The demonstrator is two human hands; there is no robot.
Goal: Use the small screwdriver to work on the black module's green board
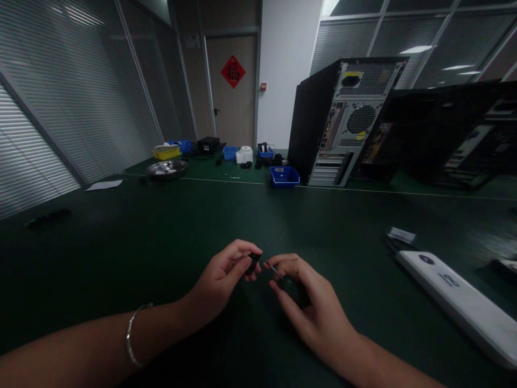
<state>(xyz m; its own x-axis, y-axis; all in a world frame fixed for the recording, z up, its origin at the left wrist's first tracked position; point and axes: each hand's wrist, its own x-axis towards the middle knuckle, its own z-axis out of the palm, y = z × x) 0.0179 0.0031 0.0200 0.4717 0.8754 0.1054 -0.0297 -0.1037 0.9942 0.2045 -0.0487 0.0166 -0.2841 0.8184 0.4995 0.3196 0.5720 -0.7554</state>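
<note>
My left hand [228, 272] pinches a small black part [253, 262] between thumb and fingers; its exact kind is too dark to make out. Close beside it on the right, my right hand [309, 296] is closed around a screwdriver [287, 282] with a dark handle and a thin metal shaft. The shaft's tip points up and left toward the black part, with a small gap between them. Most of the handle is hidden by my palm. Both hands are just above the green tabletop [202, 226].
A white power strip-like bar [456, 296] lies at the right. Black computer towers [343, 118] stand at the back right, beside a blue tray [285, 177]. Farther left are a metal bowl [167, 168], a yellow bin [166, 153] and a white paper [104, 185]. A dark strip [47, 217] lies left.
</note>
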